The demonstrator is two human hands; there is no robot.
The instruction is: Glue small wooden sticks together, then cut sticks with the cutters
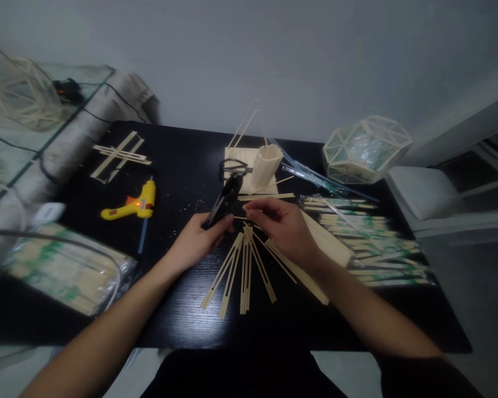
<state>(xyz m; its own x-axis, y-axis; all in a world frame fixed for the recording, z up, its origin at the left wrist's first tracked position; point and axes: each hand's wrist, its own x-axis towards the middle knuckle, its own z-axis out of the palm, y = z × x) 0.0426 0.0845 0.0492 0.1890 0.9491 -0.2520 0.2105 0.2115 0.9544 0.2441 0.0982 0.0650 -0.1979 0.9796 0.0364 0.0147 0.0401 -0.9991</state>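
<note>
My left hand (197, 241) is wrapped round a dark plier-like tool (225, 200), its head pointing up and away. Close beside it, my right hand (289, 228) is closed in a pinch, thumb against forefinger. A thin wooden stick (241, 218) runs between the two hands, its right end at the pinching fingers. Below them, several narrow slotted wooden strips (245, 271) fan out on the black table (170, 320). Under my right forearm lie wider pale wooden sheets (326, 237), partly covered.
Behind my hands, a wooden cylinder (266, 166) stands on a square wooden base (234, 157). A yellow glue gun (135, 204) with a lit orange light lies left, near crossed sticks (120, 156). Packaged sticks (369, 237) and a faceted frame (367, 149) are right; a wrapped pack (66, 268) is left.
</note>
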